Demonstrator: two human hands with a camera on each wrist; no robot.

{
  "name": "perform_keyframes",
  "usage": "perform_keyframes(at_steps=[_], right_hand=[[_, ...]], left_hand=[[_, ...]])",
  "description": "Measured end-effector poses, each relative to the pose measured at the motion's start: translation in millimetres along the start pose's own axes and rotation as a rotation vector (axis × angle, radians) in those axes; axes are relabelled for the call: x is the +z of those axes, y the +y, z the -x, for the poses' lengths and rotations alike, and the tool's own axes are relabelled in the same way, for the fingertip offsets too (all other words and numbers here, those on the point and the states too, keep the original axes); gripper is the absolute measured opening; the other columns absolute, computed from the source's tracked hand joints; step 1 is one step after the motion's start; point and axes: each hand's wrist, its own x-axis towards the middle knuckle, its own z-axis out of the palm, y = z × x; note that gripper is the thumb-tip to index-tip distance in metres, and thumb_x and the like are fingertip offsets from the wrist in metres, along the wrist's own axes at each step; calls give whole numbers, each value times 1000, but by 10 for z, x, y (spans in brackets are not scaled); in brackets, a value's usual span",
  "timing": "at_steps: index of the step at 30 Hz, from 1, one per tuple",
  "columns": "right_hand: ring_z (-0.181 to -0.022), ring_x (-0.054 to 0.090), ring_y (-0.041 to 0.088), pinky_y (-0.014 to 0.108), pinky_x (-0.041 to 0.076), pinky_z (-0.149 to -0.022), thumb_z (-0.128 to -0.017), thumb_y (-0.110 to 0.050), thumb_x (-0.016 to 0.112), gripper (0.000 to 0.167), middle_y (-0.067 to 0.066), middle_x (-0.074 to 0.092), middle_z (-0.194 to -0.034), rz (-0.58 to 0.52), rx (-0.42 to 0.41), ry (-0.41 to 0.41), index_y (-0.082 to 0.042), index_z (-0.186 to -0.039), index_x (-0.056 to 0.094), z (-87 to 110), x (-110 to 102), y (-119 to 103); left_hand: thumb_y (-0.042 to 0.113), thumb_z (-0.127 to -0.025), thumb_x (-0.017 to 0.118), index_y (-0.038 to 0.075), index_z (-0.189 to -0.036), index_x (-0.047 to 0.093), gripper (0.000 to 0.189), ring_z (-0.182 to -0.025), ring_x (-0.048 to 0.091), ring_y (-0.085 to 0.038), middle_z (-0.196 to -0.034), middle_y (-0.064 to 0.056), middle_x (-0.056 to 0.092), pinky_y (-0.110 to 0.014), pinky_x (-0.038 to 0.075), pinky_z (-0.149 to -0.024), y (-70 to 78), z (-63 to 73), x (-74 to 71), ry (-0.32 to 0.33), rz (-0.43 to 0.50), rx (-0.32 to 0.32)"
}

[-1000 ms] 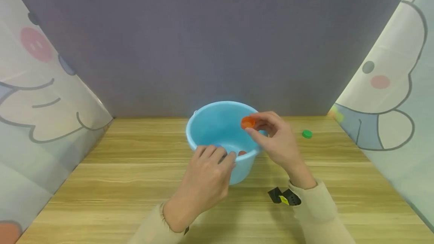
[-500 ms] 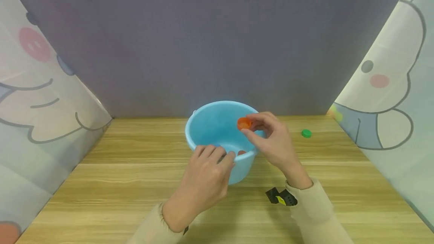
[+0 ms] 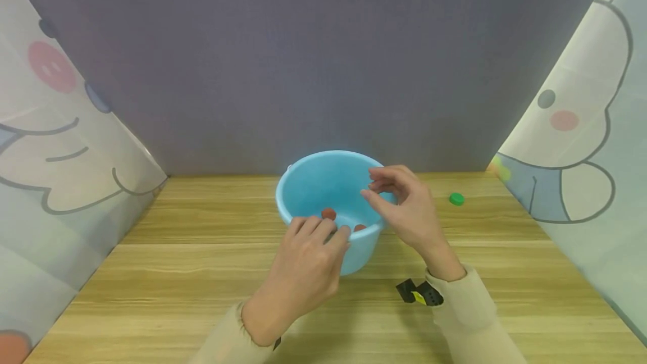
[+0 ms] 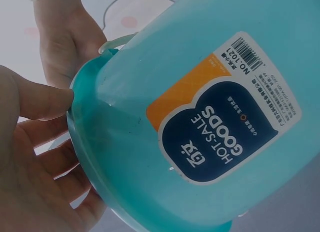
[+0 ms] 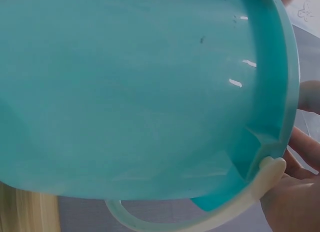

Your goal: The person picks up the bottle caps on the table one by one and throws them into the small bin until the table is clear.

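Note:
A light blue bucket point(image 3: 361, 254) stands on the wooden table in the head view. My left hand point(image 3: 308, 265) holds its near rim, fingers over the edge; the left wrist view shows the thumb point(image 4: 45, 101) against the outside. Over the bucket's right rim hovers my right hand point(image 3: 411, 206), thumb and fingertips apart with nothing between them. Inside the bucket lie a reddish round cap-like piece point(image 3: 328, 213) and another reddish piece point(image 3: 360, 228), partly hidden by the rim. Left fingers and near wall hide much of the bottom.
A green bottle cap point(image 3: 456, 199) lies on the table point(image 3: 202, 274) right of the bucket. A white handle point(image 5: 240, 207) hangs at the bucket's side. A dark panel point(image 3: 323, 72) rises behind, with printed cloths at both sides.
My right hand has let go of the orange cap it pinched over the bucket, after shifting slightly left. A reddish round piece now shows inside, where blue showed before. My left hand stays put.

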Motion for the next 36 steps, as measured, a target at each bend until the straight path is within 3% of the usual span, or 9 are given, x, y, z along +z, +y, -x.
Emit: perform_keyframes(at_steps=[6, 15, 28, 36], right_hand=[[-92, 67, 17, 28, 55, -88, -81, 13, 76, 37, 7, 64, -106, -9, 8, -15, 6, -117, 69, -6, -14, -1], [-91, 66, 17, 28, 55, -87, -81, 15, 74, 36, 7, 64, -105, -23, -13, -18, 8, -116, 68, -11, -23, 26], [-93, 67, 18, 28, 55, -87, -81, 15, 73, 34, 8, 64, -105, -53, -8, -13, 9, -115, 69, -6, -32, 8], [-92, 67, 19, 26, 55, -87, -80, 18, 72, 33, 21, 63, -107, -133, -5, 25, 13, -113, 68, -36, -124, -24]], left_hand=[[11, -92, 59, 9, -95, 68, 9, -78, 56, -22, -81, -2, 58, -36, 44, -75, -6, 10, -4, -14, 3, -6], [11, -87, 68, 8, -96, 69, 9, -75, 57, -21, -80, -2, 60, -36, 45, -73, -16, 18, 10, 12, -3, 2], [12, -86, 72, 8, -97, 70, 12, -76, 57, -21, -82, -2, 61, -35, 45, -74, -18, 23, 7, -1, -9, 0], [12, -85, 74, 9, -95, 68, 12, -75, 55, -21, -80, -1, 59, -34, 45, -72, -7, 1, 15, 10, -2, -2]])
